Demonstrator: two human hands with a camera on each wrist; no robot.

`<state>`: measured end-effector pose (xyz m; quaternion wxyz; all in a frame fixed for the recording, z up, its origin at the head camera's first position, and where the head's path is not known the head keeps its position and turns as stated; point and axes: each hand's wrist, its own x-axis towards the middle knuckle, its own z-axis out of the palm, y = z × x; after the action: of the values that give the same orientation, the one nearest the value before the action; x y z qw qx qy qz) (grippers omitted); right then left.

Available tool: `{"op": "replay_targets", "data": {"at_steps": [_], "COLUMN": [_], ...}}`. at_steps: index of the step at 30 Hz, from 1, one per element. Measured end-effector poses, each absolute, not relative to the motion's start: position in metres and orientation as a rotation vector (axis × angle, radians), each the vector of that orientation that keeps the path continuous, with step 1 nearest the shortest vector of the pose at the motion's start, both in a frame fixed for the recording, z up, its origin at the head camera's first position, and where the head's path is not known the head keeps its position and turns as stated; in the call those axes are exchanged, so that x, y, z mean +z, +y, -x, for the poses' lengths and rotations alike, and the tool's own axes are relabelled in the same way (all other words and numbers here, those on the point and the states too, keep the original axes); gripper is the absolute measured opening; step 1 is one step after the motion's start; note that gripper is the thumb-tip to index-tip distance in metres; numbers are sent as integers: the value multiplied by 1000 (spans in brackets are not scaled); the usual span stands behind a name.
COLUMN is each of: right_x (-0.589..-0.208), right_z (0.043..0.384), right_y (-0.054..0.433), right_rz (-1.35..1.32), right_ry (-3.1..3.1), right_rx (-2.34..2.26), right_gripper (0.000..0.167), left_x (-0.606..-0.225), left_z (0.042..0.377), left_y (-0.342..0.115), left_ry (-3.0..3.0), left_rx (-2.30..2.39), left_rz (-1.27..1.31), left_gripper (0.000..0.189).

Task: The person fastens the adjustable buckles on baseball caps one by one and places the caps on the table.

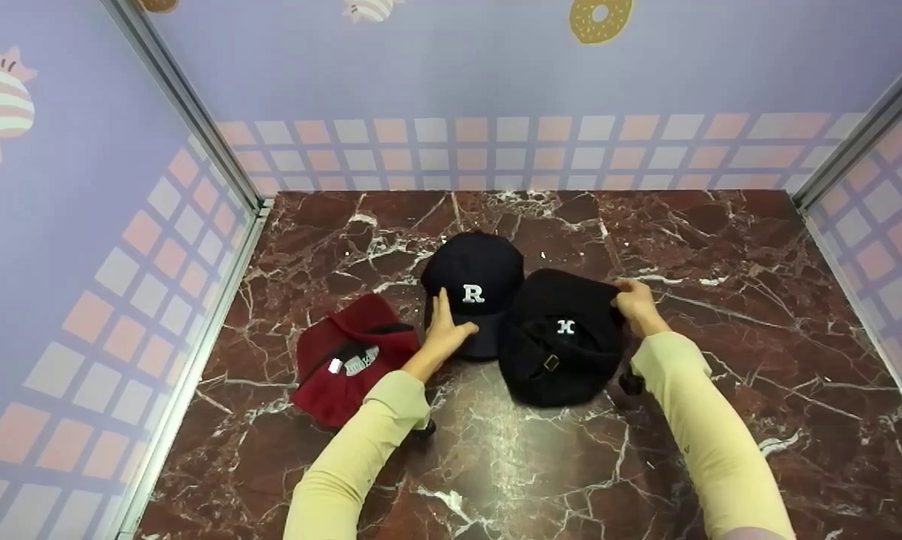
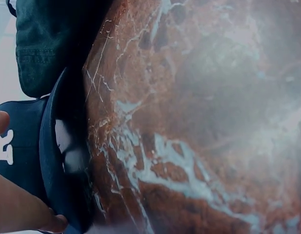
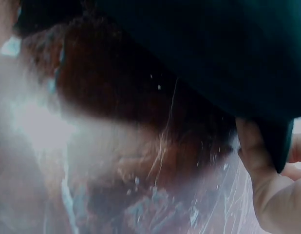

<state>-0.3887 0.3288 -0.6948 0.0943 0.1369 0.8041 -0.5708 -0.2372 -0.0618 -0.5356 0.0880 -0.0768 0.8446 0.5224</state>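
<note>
Fingers [image 1: 623, 285] of R hand [image 1: 637, 306] pinch blk cap [image 1: 560, 341], L hand [image 1: 445, 334] touching navy cap [image 1: 472, 266].

The left sleeve [image 1: 338, 480] and right sleeve [image 1: 717, 442] are both pale yellow, plain and fairly close-fitting, with soft creases. A tiny dark mark [image 1: 687, 450] sits partway along the right one. Each ends in a turned-back band: the left cuff [image 1: 400, 397] and right cuff [image 1: 668, 358] are a lighter, faintly greenish cream, flaring wider than the wrist. Small black units, one left [image 1: 425, 430] and one right [image 1: 631, 382], show beside the cuffs, too dark for detail. A pinkish-lilac patch [image 1: 755, 534] shows at the right sleeve's lower end. The left grip [image 1: 445, 334] and right grip [image 1: 637, 306] are bare.
</note>
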Motion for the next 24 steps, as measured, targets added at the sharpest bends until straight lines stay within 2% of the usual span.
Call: {"op": "replay_targets", "data": {"at_steps": [2,4,6,10,12,14,18,24], "right_x": [-755,-762,-720,-575,-516,-480,-452,-467], "right_z": [427,435,416,342,311,291,273,266], "right_y": [353,355,337,276,254,242,232,234], "right_rz": [-370,-359,-344,-271,-175,-80,91,456], "right_ry": [2450,2446,2452,2467,2442,2412,2287,2174], "right_rx": [-1716,-1718,-1667,-1521,-1469,-1445,-1422,-1233], "right_gripper": [58,58,58,63,67,69,70,71], "left_x": [-536,-536,-535,-532,-529,-526,-518,-510], "left_z": [237,236,235,233,232,232,232,235], "left_y": [-62,-62,-61,-59,-57,-54,-49,-46], "left_ry": [2512,2513,2549,2728,2837,2932,3047,3073], "left_rx": [1572,1590,1602,1690,1771,1836,1865,1681], "left_rz": [244,264,280,298,268,203,-43,-462], "left_gripper": [93,93,93,85,79,75,69,62]}}
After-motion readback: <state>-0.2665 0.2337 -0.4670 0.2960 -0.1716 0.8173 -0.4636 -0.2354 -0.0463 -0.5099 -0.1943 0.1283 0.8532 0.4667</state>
